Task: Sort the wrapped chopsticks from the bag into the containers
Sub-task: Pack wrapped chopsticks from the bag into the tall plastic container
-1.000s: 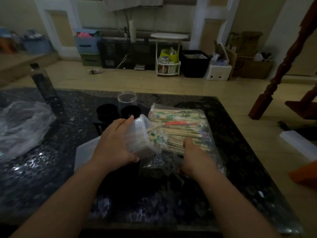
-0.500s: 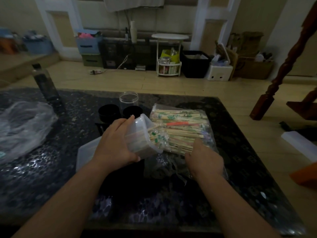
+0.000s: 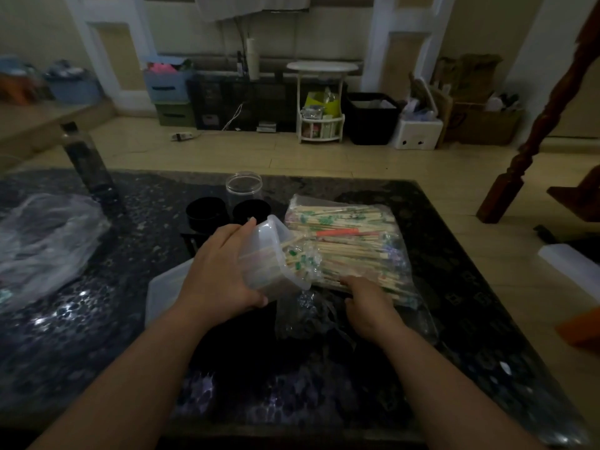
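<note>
Head view: L hand (image 3: 220, 271) wraps the tub (image 3: 269, 251), which is tipped on its side, mouth facing 3 o'clock and touching the bag (image 3: 354, 254) on the surface (image 3: 113, 319). Some chopsticks (image 3: 344, 222) already poke from the tub mouth. Most lie in the bag, long axis approx 9-to-3, in line w/ the mouth. R hand (image 3: 367, 300) sits at the bag's 6 o'clock edge, knuckles up, fingertips at the sticks; pinching or just pressing, can't tell. R hand is nearer the pile, so next prob. slide sticks toward 9 into the tub. Jar (image 3: 243, 186) + black cups (image 3: 206, 212) stand at 12.
</note>
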